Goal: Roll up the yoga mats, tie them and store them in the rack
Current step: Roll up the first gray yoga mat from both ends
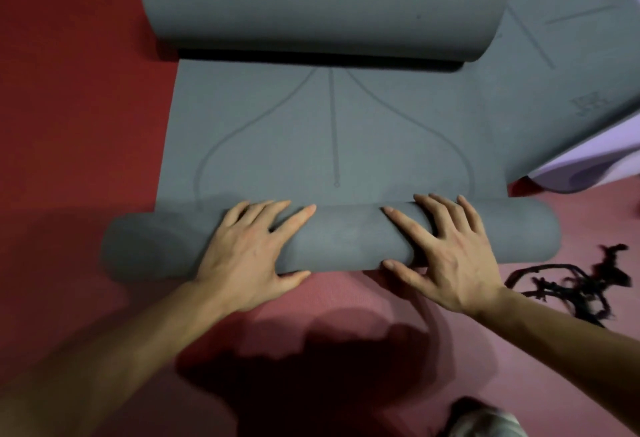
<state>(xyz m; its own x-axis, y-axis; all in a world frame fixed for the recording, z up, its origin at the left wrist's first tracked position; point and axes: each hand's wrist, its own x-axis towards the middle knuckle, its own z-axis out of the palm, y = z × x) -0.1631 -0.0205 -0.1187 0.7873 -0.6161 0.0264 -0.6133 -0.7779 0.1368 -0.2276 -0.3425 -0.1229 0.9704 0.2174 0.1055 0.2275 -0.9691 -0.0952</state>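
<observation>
Yoga mat (332,131) is lying on the red floor (86,90), near end rolled, with the left hand (249,249) and right hand (446,253) pressing flat on it, fingers spread, gripping nothing. A 2nd mat (554,72) is running off frame at upper right, and the black cords (571,284) are blurring beyond detail.

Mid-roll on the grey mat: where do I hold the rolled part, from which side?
Probably from the near side, one hand on each half of the roll, as the left hand and right hand lie: palms over the top, thumbs at the near underside. It is a long crosswise cylinder, and the flat sheet leaves it on the far side.
</observation>
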